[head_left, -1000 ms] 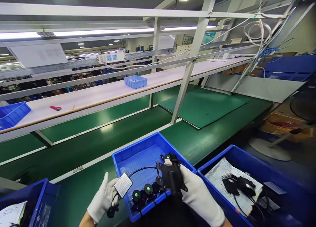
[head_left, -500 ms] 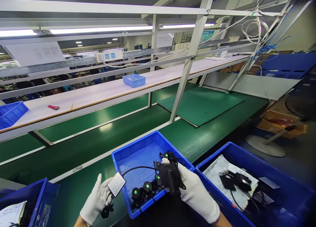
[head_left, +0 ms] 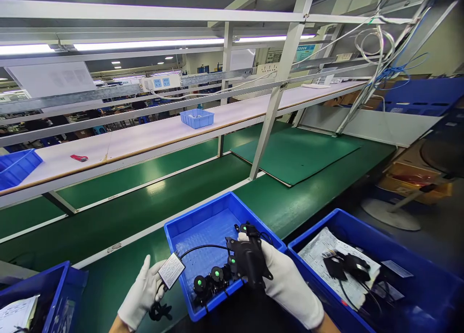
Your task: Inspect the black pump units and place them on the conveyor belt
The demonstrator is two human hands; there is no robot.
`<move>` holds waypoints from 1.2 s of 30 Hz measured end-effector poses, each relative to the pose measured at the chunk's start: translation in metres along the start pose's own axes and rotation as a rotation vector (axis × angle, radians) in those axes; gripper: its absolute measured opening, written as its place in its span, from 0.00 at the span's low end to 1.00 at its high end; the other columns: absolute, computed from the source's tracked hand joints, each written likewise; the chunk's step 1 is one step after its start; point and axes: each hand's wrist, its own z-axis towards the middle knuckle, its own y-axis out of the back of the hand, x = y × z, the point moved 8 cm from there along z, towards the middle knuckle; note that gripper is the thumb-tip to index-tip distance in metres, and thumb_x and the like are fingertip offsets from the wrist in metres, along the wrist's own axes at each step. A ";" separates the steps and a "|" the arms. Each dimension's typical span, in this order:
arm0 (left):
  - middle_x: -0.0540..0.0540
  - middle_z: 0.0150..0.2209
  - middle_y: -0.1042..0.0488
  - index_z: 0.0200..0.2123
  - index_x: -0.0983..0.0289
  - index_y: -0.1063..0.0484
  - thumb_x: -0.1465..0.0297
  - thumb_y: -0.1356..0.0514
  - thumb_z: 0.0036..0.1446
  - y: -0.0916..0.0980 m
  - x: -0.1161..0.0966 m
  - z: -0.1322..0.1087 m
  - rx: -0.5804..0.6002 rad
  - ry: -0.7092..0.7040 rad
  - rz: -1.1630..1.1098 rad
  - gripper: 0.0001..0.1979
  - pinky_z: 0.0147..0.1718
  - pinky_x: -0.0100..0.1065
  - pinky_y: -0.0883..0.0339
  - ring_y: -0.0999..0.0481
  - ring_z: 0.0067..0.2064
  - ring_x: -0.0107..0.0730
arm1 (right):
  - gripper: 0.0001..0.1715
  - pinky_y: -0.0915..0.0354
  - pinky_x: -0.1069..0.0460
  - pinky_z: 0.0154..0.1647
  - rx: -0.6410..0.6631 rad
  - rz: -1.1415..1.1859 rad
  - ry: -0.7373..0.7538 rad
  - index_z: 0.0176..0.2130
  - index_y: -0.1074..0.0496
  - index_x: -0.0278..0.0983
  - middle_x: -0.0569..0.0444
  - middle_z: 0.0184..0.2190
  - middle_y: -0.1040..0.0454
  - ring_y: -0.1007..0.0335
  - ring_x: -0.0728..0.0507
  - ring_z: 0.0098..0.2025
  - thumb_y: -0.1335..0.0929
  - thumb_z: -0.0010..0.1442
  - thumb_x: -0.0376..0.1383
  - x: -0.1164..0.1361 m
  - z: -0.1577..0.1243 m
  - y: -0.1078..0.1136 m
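My gloved left hand (head_left: 142,290) pinches a small box with a white label (head_left: 171,270), beside the near-left corner of a blue bin (head_left: 203,216). A black cable (head_left: 203,246) runs from this box to a black plastic housing with mounting tabs (head_left: 248,260). My gloved right hand (head_left: 286,280) grips that housing above the bin's right part. A bundled black cable (head_left: 159,311) hangs below my left hand. Inside the bin, several black parts with green dots (head_left: 216,275) lie along the near side; another (head_left: 245,228) sits near the right wall.
At the right, a larger blue bin (head_left: 427,294) holds papers (head_left: 322,243) and black cabled parts (head_left: 350,265). Another blue bin (head_left: 60,294) stands at the lower left. Beyond the green bench (head_left: 188,183), a pale shelf (head_left: 145,139) carries a small blue tray (head_left: 196,119) and a red-handled tool (head_left: 79,157).
The bundled cable below my left hand has swung slightly to the right. Both hands and the parts they hold stay nearly in place.
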 end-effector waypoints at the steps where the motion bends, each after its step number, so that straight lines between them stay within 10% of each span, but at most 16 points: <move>1: 0.62 0.41 0.18 0.53 0.71 0.22 0.46 0.51 0.70 0.001 0.000 -0.001 -0.010 0.001 0.004 0.35 0.21 0.25 0.40 0.32 0.25 0.23 | 0.30 0.22 0.47 0.55 0.005 0.009 -0.001 0.61 0.27 0.40 0.48 0.53 0.17 0.19 0.37 0.51 0.26 0.62 0.43 -0.002 0.000 0.000; 12: 0.62 0.45 0.17 0.66 0.65 0.34 0.45 0.45 0.66 0.010 0.005 0.001 -0.029 0.023 -0.016 0.36 0.29 0.32 0.31 0.19 0.35 0.36 | 0.34 0.20 0.48 0.49 0.015 0.113 -0.019 0.63 0.27 0.42 0.50 0.50 0.16 0.16 0.38 0.45 0.25 0.60 0.43 -0.009 -0.001 0.002; 28: 0.60 0.39 0.20 0.53 0.69 0.22 0.43 0.50 0.67 0.001 0.001 0.002 -0.033 -0.017 0.043 0.36 0.19 0.25 0.41 0.36 0.24 0.23 | 0.36 0.26 0.42 0.61 -0.041 0.134 -0.001 0.62 0.26 0.45 0.48 0.56 0.19 0.21 0.34 0.57 0.22 0.55 0.41 -0.019 0.000 0.013; 33: 0.57 0.33 0.21 0.54 0.70 0.22 0.48 0.56 0.72 0.005 -0.002 0.002 -0.063 -0.008 0.004 0.35 0.20 0.23 0.41 0.34 0.24 0.23 | 0.15 0.31 0.40 0.66 -0.193 0.242 0.210 0.50 0.17 0.50 0.51 0.60 0.21 0.25 0.35 0.62 0.27 0.65 0.49 -0.027 -0.005 0.024; 36: 0.56 0.30 0.22 0.53 0.70 0.22 0.48 0.56 0.72 0.009 -0.006 0.004 -0.067 -0.020 -0.016 0.35 0.18 0.23 0.41 0.33 0.23 0.22 | 0.22 0.24 0.40 0.59 -0.117 0.235 0.085 0.53 0.19 0.48 0.48 0.58 0.19 0.21 0.34 0.57 0.31 0.67 0.54 -0.045 -0.003 0.018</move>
